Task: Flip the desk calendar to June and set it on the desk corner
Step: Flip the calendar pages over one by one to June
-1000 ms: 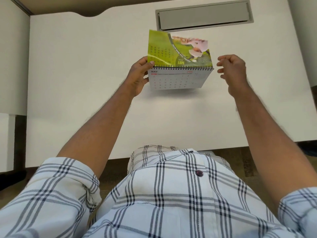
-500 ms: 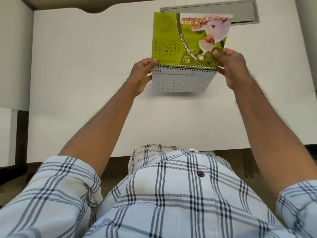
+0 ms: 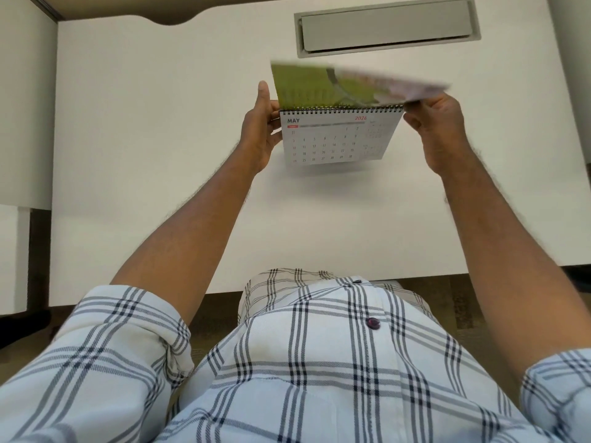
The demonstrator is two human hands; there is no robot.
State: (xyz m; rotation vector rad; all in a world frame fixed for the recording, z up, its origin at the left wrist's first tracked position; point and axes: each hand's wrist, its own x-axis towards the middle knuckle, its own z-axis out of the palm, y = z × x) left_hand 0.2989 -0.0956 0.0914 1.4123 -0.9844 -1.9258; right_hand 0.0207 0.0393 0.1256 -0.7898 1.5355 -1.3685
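Observation:
A spiral-bound desk calendar (image 3: 335,140) is held above the white desk (image 3: 160,139), its facing sheet headed MAY 2026. A green picture page (image 3: 323,91) stands blurred above the wire spine, tipped over toward the far side. My left hand (image 3: 260,132) grips the calendar's left edge, thumb up beside the green page. My right hand (image 3: 431,126) holds the right end, fingers pinching the lifted page's right corner.
A grey cable-tray lid (image 3: 387,25) is set into the desk just beyond the calendar. A curved cut-out (image 3: 172,19) marks the desk's far left edge. Partition panels stand at the left (image 3: 25,107) and far right. My checked shirt fills the bottom.
The green page, upright and readable half a second ago, has swung back and down over the spine and is now motion-blurred. The calendar has come slightly nearer; both hands keep their hold.

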